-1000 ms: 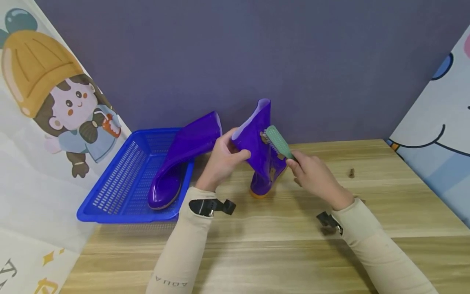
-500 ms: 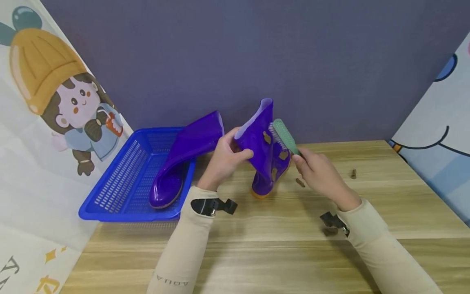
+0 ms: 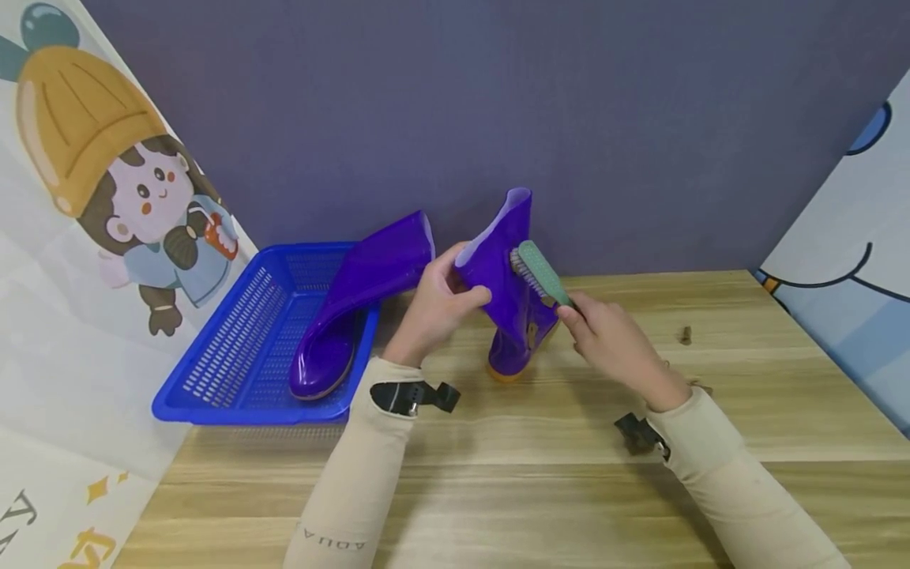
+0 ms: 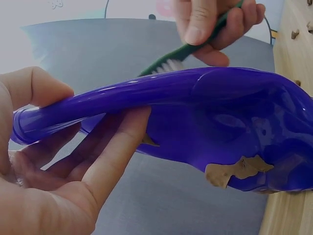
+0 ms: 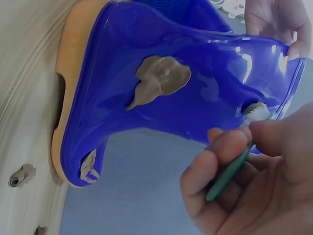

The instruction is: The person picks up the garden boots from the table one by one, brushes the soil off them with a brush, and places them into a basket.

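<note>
A purple rain boot (image 3: 501, 300) with an orange sole stands tilted on the wooden table. My left hand (image 3: 437, 304) grips its shaft near the top opening, thumb on the near side. With my right hand (image 3: 611, 340) I hold a green brush (image 3: 540, 270) by its handle, bristles against the upper shaft. In the right wrist view the bristles touch a brown mud patch (image 5: 254, 105) there. A larger mud patch (image 5: 164, 78) clings near the ankle, and another lies toward the toe. The left wrist view shows more dried mud (image 4: 237, 170) on the boot's other side.
A blue plastic basket (image 3: 259, 415) stands at the left, with a second purple boot (image 3: 373, 269) leaning in it and over its rim. Brown mud crumbs (image 3: 686, 335) lie on the table (image 3: 540, 506) to the right. A grey wall (image 3: 498, 103) rises behind.
The brush lifted off to the right half a second ago, exposing the mud patch, and is now back against the upper shaft. My left hand keeps its grip on the boot.
</note>
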`<state>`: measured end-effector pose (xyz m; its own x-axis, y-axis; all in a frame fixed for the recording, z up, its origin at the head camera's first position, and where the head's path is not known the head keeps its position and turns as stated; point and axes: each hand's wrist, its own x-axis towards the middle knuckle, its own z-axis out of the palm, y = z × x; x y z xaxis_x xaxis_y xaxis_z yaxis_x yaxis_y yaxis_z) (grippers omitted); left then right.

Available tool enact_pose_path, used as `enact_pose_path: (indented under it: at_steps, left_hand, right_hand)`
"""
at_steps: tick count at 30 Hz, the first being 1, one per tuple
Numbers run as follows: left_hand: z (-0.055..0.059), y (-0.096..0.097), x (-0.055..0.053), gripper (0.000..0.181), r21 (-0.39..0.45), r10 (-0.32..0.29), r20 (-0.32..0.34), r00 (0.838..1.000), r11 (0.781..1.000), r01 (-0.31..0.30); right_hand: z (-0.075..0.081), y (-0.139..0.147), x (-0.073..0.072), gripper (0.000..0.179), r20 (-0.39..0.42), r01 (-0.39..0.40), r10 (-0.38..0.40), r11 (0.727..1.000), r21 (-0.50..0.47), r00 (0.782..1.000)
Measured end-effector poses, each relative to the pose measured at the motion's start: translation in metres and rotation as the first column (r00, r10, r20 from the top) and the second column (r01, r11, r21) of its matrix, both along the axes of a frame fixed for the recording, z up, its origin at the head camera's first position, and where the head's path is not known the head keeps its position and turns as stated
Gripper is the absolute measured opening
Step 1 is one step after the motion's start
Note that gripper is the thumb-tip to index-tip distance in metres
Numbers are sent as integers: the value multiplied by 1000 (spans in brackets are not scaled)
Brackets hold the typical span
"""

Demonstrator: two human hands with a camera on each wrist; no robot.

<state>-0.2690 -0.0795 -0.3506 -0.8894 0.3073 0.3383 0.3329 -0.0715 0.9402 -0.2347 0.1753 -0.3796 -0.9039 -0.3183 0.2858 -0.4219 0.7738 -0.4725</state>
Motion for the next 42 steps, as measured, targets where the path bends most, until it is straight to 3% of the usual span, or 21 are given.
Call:
enact_pose_path:
  at_steps: [13,21,28,36,42]
  left_hand:
    - [1,-2,-1,51,-23,21,-2,1000,1000,-21]
    - [2,-1,-1,51,-22,25,12,1000,999,-24]
    - [1,-1,-2,54,-10,26,-1,1000,1000,-26]
    - [1,-1,-3,52,-15,49,-35,998,999,-50]
    - [3,1,-1,50,-20,60,-10,998,998,-60]
  right_hand:
    - [7,15,-2,29,152,30,-44,995,94,987]
    - [21,28,2,36,117,65,-77,992,106,990]
    - [26,31,3,33,90,34,-42,995,89,995]
    - [25,38,1,34,142,23,-34,996,81,989]
    - [20,45,-5,34,149,34,-46,996,84,988]
